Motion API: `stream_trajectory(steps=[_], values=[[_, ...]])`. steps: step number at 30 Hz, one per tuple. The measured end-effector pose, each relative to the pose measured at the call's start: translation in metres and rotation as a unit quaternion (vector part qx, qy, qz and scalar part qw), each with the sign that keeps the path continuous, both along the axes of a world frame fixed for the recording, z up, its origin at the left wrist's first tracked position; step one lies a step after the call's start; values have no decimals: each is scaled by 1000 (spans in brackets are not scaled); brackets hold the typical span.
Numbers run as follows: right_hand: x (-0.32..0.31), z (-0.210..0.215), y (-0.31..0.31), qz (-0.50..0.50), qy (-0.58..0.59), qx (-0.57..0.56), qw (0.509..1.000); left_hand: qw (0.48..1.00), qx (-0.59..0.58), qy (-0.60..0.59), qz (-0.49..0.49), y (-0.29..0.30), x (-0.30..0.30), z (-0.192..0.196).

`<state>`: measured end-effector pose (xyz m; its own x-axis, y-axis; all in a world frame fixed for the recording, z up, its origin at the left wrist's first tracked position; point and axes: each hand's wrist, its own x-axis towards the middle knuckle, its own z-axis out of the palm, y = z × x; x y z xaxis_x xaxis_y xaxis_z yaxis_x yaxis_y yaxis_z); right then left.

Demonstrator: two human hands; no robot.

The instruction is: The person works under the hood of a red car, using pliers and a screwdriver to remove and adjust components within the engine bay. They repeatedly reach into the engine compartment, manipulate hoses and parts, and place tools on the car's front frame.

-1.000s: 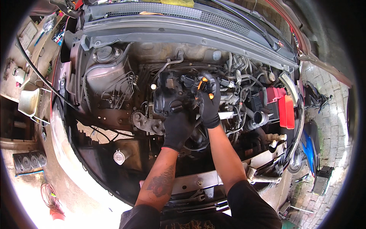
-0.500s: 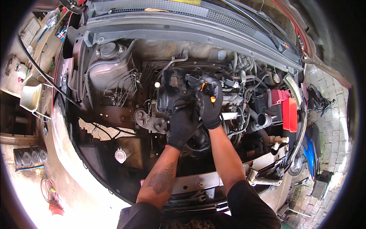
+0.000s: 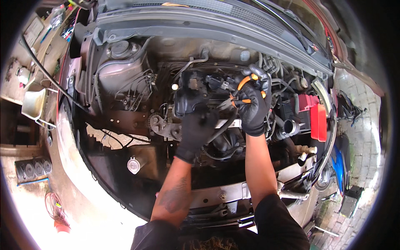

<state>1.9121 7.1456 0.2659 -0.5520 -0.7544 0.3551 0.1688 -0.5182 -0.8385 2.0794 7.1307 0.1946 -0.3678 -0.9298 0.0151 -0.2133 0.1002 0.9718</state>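
Gloved, the left hand [image 3: 196, 131] is pressed, fingers curled, against the black engine part [image 3: 196, 93] while orange-handled pliers [image 3: 243, 89] are gripped by the right hand [image 3: 254, 106], handles up-right, nose aimed down-left at that part.

Hoses [image 3: 273, 87] crowd right of engine block [image 3: 196, 93]; open gap [image 3: 125, 154] lower left.

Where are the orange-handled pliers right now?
In the head view, the orange-handled pliers are gripped in the gloved right hand, right of centre over the engine bay, beside the black engine part that the left hand touches.
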Motion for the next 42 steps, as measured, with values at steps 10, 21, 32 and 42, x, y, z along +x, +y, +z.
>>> stream_trajectory(steps=[10, 21, 32, 42], values=[[-110, -35, 53, -167, 298, 46, 939, 967, -15, -225, 117, -30, 65, 14], [-90, -74, 37, -122, 59, 96, 986, 977, -154, -138, -56, 60, -43, 45], [-105, -64, 37, -8, 90, 129, 987, 989, 109, 98, -14, 74, -119, -56], [-94, -87, 34, -28, 80, 141, 986, 982, 65, 179, -13, 79, -122, -53]])
